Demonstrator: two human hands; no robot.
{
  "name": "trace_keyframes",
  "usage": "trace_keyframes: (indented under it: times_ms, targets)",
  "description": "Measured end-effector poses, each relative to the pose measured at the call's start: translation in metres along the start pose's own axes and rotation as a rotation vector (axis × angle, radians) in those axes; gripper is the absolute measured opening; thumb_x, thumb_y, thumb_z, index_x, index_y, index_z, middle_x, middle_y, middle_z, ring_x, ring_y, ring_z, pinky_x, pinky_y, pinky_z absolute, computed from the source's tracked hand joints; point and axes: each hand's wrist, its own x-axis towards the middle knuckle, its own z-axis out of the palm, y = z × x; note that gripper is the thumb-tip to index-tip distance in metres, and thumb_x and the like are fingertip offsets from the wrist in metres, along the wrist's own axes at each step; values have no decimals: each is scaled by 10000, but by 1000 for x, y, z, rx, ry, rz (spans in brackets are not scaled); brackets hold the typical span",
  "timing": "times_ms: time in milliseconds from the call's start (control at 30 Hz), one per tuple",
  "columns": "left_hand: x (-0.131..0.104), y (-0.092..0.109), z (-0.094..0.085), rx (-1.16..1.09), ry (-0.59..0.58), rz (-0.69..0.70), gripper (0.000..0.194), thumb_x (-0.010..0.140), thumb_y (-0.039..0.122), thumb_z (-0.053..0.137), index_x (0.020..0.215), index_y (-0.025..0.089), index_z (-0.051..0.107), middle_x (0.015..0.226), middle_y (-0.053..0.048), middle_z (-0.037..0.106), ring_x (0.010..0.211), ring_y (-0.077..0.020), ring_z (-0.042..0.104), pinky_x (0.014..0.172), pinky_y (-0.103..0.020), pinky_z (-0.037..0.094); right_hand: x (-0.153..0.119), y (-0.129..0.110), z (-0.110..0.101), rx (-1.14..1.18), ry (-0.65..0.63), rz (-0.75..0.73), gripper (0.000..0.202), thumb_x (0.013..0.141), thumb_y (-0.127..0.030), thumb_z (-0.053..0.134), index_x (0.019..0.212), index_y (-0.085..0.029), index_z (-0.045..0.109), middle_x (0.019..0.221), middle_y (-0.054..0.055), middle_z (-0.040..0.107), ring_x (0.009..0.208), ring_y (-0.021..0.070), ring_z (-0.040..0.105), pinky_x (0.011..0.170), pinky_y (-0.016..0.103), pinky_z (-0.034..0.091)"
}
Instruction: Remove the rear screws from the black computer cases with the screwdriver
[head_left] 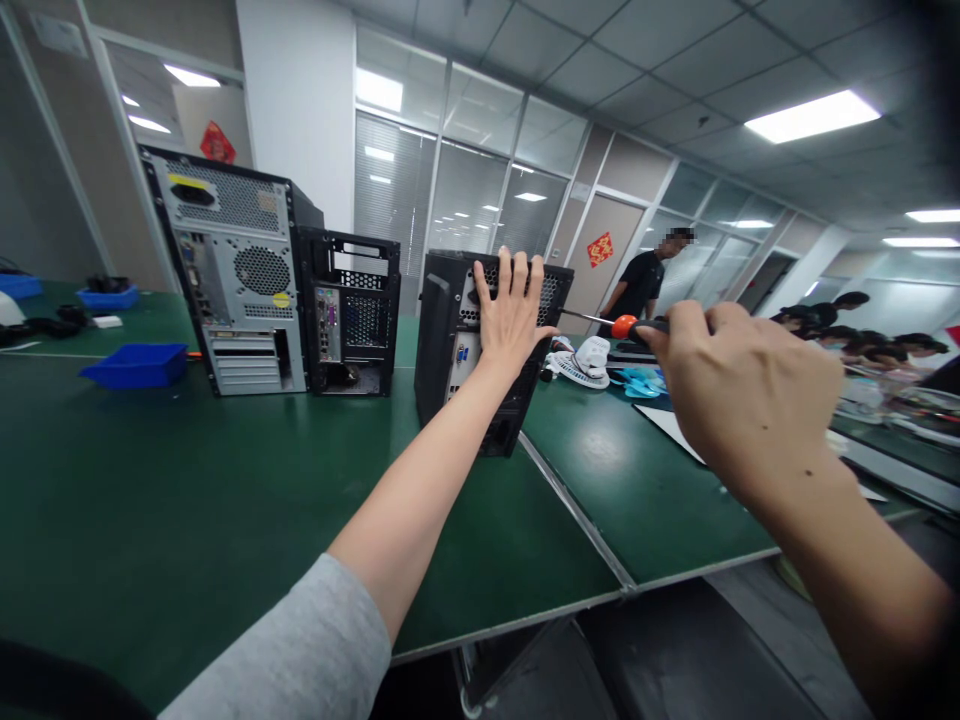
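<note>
A black computer case [435, 340] stands upright on the green table, its back panel turned towards me. My left hand [511, 310] lies against the upper part of that panel with its fingers spread, covering part of it. In my right hand [750, 390] is a screwdriver [624, 326] with an orange and black handle, my fingers wrapped round it. The screwdriver's thin shaft points left, and its tip meets the upper right edge of the case's back. Any screw at the tip is too small to make out.
Left of the case stand a smaller black computer case [352, 310] and a tall grey computer case [259, 270]. A blue tray [135, 366] is farther left. White and blue parts [589, 360] lie behind on the right. A person [643, 275] stands beyond the table [300, 520].
</note>
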Motion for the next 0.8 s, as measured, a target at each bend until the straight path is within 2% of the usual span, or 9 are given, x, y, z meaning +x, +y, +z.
trace_keyframes:
  times_ms: [167,333,400,467,633,700,800]
  targets:
    - [0,1,-1,15,11,-1,1056,678,625,681,1511,147,242,1550,-180,258,1464,-411,50,1161,-648,1,2,-2,-3,25,-59,25,393,982,-401,254,888,-149,540,773,103,635,624,204,608,468,254,114]
    - [0,0,-1,27,10,-4,1030,704,626,651,1519,164,221,1551,-161,268,1467,-397,54,1164,-645,6,1,-4,-4,57,-85,49,407,956,-443,306,1066,-117,524,777,131,640,546,219,585,468,259,116]
    - [0,1,-1,30,5,-5,1026,707,618,652,1519,166,218,1554,-163,260,1468,-392,59,1166,-642,-3,-2,-4,-4,68,-68,28,405,929,-418,367,1161,-108,482,792,127,635,552,237,591,452,262,133]
    - [0,1,-2,25,-2,-6,1033,701,610,661,1520,164,216,1556,-168,250,1468,-393,59,1167,-640,-7,-4,-3,-5,69,-63,8,388,896,-331,406,1215,-112,443,806,115,626,561,242,595,439,265,151]
    - [0,1,-2,24,1,-6,1030,707,586,668,1515,128,224,1553,-186,246,1467,-398,64,1172,-629,-10,-4,-3,-10,20,-86,-1,270,843,-110,346,1072,-151,483,970,139,589,486,156,539,414,257,165]
    - [0,2,-3,19,2,-5,1033,707,585,668,1516,122,223,1552,-186,249,1467,-401,50,1171,-633,-3,-4,-4,-12,24,-110,9,241,843,-90,320,999,-150,494,1037,157,562,471,124,511,408,253,164]
    - [0,2,-3,10,-5,-3,1055,694,603,673,1517,126,217,1554,-189,243,1469,-403,29,1166,-641,0,-4,-5,-14,96,-115,2,255,856,-117,274,969,-149,500,1030,177,546,480,134,485,419,261,170]
